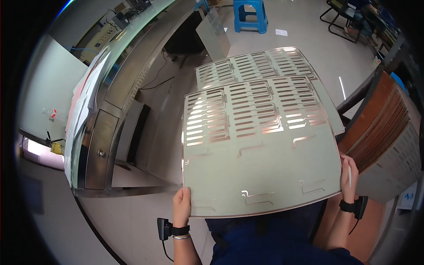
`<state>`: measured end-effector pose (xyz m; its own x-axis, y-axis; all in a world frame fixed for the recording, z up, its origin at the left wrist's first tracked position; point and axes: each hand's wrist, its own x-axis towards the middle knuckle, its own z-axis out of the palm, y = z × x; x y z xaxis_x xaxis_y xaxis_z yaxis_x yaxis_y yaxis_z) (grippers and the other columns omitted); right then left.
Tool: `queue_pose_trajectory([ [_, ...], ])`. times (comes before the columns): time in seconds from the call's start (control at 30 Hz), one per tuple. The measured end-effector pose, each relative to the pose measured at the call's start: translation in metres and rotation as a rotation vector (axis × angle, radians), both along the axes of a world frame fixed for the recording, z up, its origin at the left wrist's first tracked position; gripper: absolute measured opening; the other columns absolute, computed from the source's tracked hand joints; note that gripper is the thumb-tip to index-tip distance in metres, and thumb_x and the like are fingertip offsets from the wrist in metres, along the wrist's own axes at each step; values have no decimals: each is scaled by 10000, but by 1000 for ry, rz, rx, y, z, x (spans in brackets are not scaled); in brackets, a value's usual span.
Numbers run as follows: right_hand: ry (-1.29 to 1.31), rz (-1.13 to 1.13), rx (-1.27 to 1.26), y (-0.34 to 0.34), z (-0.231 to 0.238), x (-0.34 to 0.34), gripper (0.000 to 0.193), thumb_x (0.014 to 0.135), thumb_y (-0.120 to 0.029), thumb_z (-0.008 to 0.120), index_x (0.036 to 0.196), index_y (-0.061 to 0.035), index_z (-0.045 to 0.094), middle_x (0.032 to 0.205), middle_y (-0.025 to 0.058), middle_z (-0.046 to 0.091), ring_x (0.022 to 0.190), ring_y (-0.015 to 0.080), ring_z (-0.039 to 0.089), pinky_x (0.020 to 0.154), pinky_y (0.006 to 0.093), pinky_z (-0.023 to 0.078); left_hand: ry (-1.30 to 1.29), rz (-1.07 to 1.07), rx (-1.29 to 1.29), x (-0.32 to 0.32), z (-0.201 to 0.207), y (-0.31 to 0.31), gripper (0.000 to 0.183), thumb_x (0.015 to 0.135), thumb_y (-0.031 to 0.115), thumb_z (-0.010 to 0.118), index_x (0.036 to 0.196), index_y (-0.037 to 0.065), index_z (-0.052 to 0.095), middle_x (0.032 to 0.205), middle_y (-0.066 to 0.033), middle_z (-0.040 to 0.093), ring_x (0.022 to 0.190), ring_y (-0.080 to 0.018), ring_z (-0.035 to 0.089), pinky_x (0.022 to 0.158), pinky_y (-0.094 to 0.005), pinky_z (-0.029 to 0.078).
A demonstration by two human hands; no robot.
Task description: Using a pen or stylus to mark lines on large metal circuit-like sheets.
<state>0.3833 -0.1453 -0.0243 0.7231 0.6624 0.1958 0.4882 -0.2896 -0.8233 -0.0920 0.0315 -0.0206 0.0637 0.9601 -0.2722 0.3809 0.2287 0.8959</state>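
A large pale circuit board panel (260, 168) with shiny copper traces is held in front of my body. My left hand (181, 204) grips its near left corner, thumb on top. At the right edge my right hand (349, 174) is closed round the same panel. A thin white stick-like thing (350, 176) shows along that hand; its kind is unclear. A second, similar panel (251, 64) sticks out beyond the far and right edges of the first, mostly covered by it. What supports this second panel is hidden. Both wrists wear black straps with small boxes.
A stack of similar panels (393, 128) leans upright against a brown board (369, 110) on the right. To the left stands a metal desk (101, 145) with a drawer and papers (86, 97). Farther off are a blue stool (250, 17) and a seated person (364, 22).
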Motion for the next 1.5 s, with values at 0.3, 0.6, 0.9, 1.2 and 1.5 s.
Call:
queue_pose_trajectory([
  [0.3, -191, -71, -182, 5, 17, -18, 238, 1007, -167, 467, 1080, 0, 620, 956, 191, 679, 862, 269, 657, 816, 321, 484, 220, -683, 653, 140, 48, -40, 550, 840, 8, 560, 1373, -17, 428, 1408, -252, 426, 1324, -417, 390, 1119, -485, 297],
  [0.6, -209, -22, -187, 3, 13, -17, 241, 1001, -162, 465, 1056, 17, 616, 965, 199, 687, 890, 277, 684, 808, 341, 504, 242, -1052, 724, 224, 11, -73, 560, 916, 242, 573, 1429, 92, 405, 1479, -171, 373, 1389, -341, 320, 1117, -500, 278],
  [0.9, -216, -88, -255, -1, 14, -3, 212, 980, -103, 501, 1144, -24, 609, 991, 194, 684, 931, 245, 676, 824, 325, 500, 820, -66, 373, 7, -3, 22, 457, 969, 252, 482, 1387, 67, 473, 1415, -219, 445, 1285, -409, 431, 1069, -495, 341],
  [1.2, -68, 294, 86, 48, 30, -76, 339, 983, -222, 510, 1236, -9, 581, 1050, 155, 667, 907, 237, 638, 845, 349, 491, 119, 109, 132, 4, 8, 4, 282, 1022, 222, 457, 980, -20, 597, 812, -40, 601, 754, -89, 508, 708, -253, 433],
  [1.5, 14, 739, 11, 83, 33, -150, 203, 758, -27, 696, 960, -43, 677, 877, 116, 658, 804, 266, 631, 723, 339, 518, 25, 116, 152, 17, -14, 5, 261, 1018, 219, 473, 950, -20, 553, 727, 27, 493, 663, -55, 410, 601, -227, 365],
])
